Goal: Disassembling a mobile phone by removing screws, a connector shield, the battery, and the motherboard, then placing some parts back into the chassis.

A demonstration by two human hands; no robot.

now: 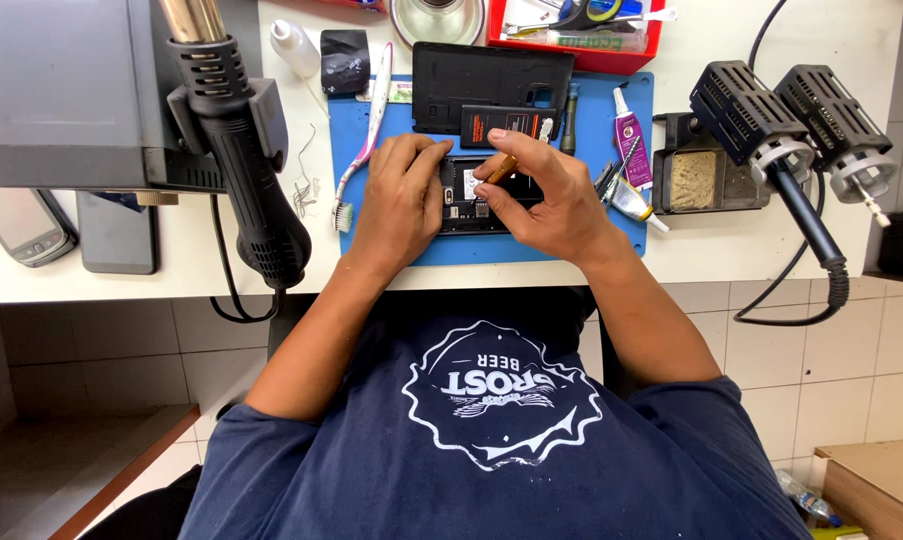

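An opened phone [476, 197] with its back removed is seen lying on the blue work mat [611, 225] at the middle of the white bench [201, 270], and both hands are gathered over it. The phone's left end is covered and pressed down by the left hand [403, 195], fingers laid flat and close together on the body. A small brown-handled tool [501, 168] is pinched between the thumb and fingertips of the right hand [541, 195], its tip aimed down into the exposed interior; the fingers are closed tight around the handle. Just beyond the phone, a black battery [506, 124] is laid on the mat, touching the detached black back cover [491, 75] behind it. To the left of the mat's centre, a pink-and-white toothbrush [366, 140] is stretched out lengthwise, bristles toward the near edge. To the right, a small purple-labelled tube [631, 135] and tweezers [611, 180] are found on the mat's edge. Further right, a sponge tray [693, 180] is set beside two black soldering-iron holders [791, 115]. At far left, a black hot-air gun [246, 150] is hung on a grey station [61, 90], with two other phones [71, 230] lying below it. A red tray [651, 45] is glimpsed at the back.
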